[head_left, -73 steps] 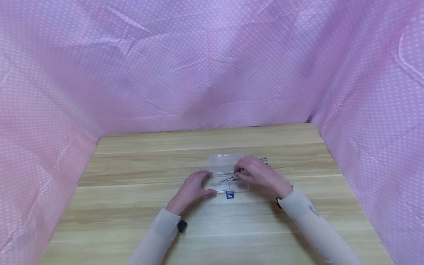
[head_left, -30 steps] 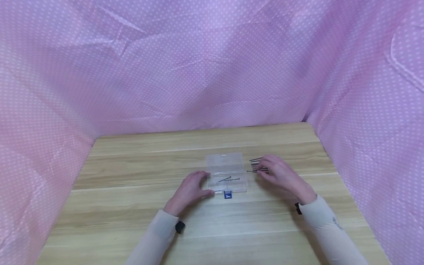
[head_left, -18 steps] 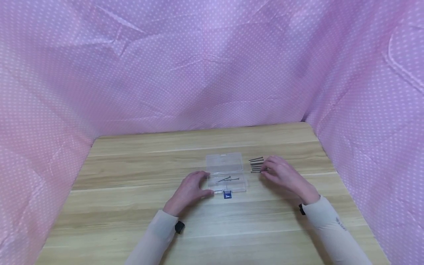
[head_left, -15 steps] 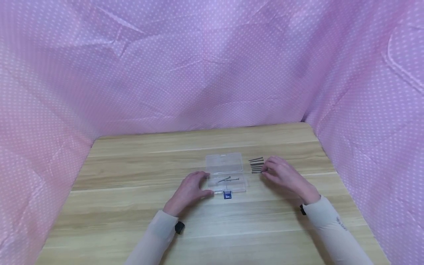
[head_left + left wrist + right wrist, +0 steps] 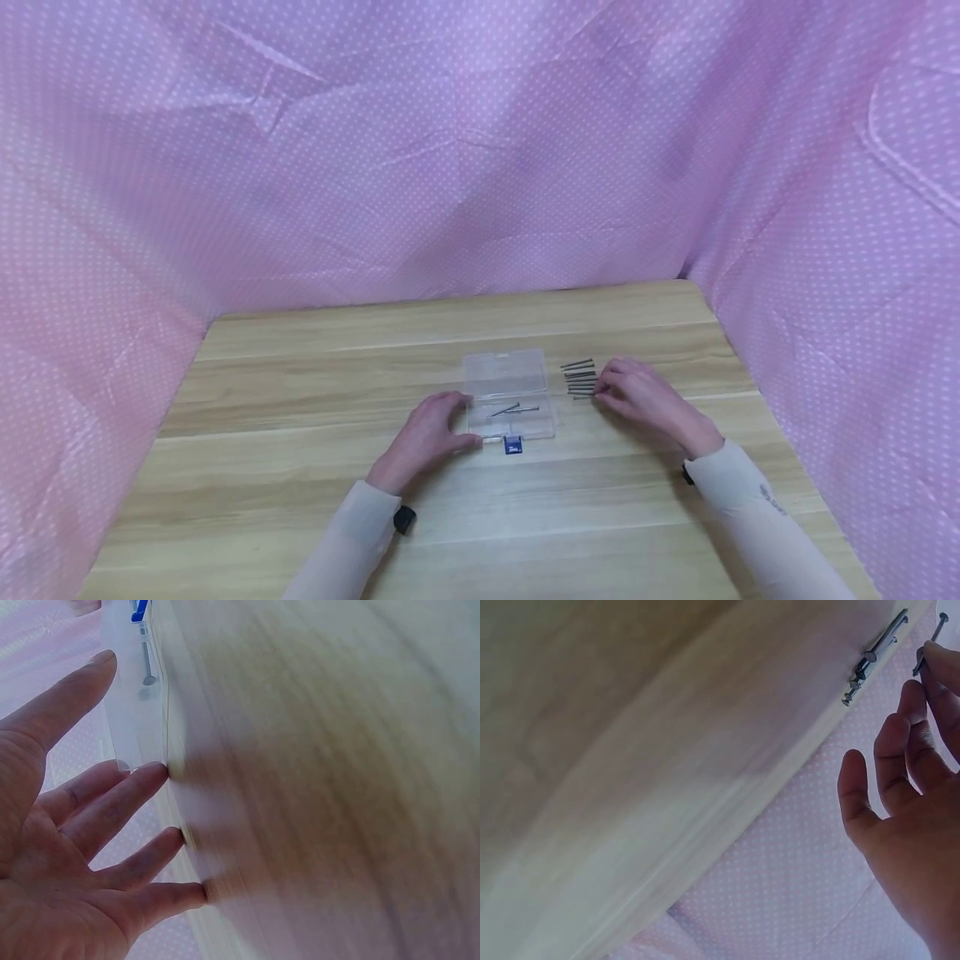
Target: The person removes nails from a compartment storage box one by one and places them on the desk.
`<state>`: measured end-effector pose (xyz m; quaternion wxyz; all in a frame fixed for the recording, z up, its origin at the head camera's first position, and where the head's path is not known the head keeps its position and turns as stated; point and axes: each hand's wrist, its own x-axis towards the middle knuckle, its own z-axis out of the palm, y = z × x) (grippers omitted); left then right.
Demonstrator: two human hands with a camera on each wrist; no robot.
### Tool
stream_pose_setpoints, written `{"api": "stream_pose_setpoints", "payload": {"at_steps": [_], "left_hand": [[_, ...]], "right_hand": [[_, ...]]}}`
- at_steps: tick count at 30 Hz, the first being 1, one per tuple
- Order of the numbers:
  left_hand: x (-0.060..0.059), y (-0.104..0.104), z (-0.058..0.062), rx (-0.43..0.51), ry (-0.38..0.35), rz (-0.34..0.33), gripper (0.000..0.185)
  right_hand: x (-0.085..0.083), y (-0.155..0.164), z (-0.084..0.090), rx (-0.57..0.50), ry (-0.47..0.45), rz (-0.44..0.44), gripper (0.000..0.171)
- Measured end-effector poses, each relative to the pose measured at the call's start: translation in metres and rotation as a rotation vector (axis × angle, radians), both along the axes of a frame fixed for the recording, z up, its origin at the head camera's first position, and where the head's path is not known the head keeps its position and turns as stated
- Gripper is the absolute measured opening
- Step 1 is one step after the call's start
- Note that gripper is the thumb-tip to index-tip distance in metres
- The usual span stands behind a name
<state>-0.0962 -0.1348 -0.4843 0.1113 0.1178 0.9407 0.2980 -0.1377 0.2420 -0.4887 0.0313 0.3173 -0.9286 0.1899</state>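
Note:
A clear plastic box (image 5: 540,427) stands with its lid (image 5: 506,372) folded back and its blue latch (image 5: 513,445) towards me. Several nails (image 5: 525,409) lie inside it, some crossed. My left hand (image 5: 420,437) spans the box's left end, thumb at the front corner and index finger at the back one. Its fingers are spread and fairly straight in the left wrist view, other fingertips on the table. Right of the box, my right hand (image 5: 637,400) pinches a nail (image 5: 937,631) between thumb and index finger, at the near end of a row of nails (image 5: 579,375).
Everything is on a wood-grain table (image 5: 300,400). A pink dotted cloth (image 5: 450,167) hangs behind it and along both sides. Black camera straps (image 5: 405,520) show at the sleeve cuffs.
My right hand has gone from above the box rightward to the nail row, shifted slightly further right there and pinches a nail. The left hand has stayed at the box. The view has tilted slightly.

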Motion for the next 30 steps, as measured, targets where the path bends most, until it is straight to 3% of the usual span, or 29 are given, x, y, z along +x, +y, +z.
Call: {"api": "stream_pose_setpoints", "payload": {"at_steps": [19,30], "left_hand": [[0.0001,0.0004,0.0004,0.003,-0.014,0.006,0.069],[0.0,-0.0004,0.0005,0.011,-0.004,-0.004,0.067]], "right_hand": [[-0.0053,-0.0051,-0.0043,0.021,-0.051,-0.016,0.005],[-0.0067,-0.009,-0.0043,0.032,-0.027,-0.01,0.007]]}}
